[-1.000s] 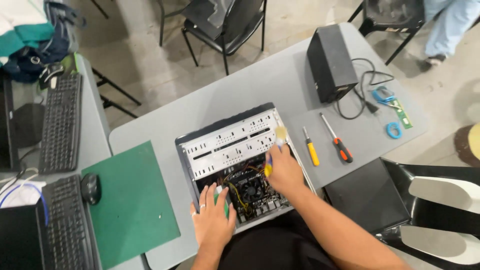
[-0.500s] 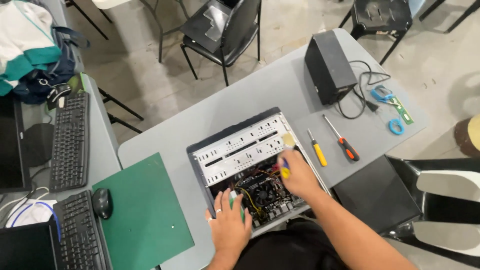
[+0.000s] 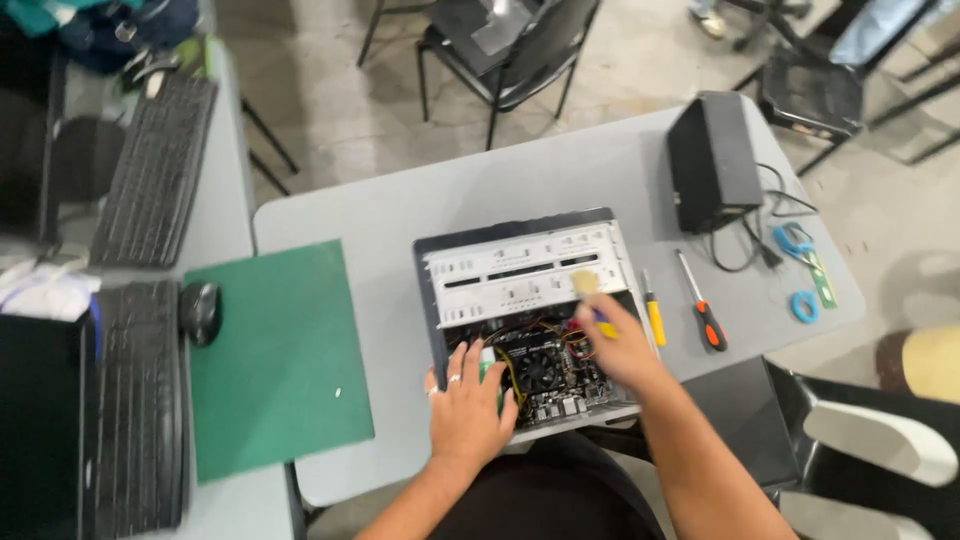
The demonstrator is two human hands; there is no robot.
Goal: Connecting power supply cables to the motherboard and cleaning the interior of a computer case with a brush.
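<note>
An open computer case [image 3: 520, 270] lies on its side on a grey table [image 3: 380, 210], with its circuit board and wires showing. My left hand [image 3: 468, 405] rests flat on the case's near left edge, over a green part inside. My right hand [image 3: 622, 345] holds a small brush with a yellow and blue handle [image 3: 592, 300], bristles up near the case's right side. Two screwdrivers, one yellow [image 3: 654, 318] and one orange and black [image 3: 704, 318], lie just right of the case.
A black power supply box [image 3: 712, 160] with cables stands at the table's far right. A green cutting mat [image 3: 275, 350] lies to the left. Keyboards [image 3: 155, 170] and a mouse [image 3: 200, 312] sit on the left desk. Black chairs [image 3: 510, 50] stand behind.
The view has shifted, so the case sits further right in frame. My right hand with the brush has stayed over the case's right side; my left hand stays on the near edge.
</note>
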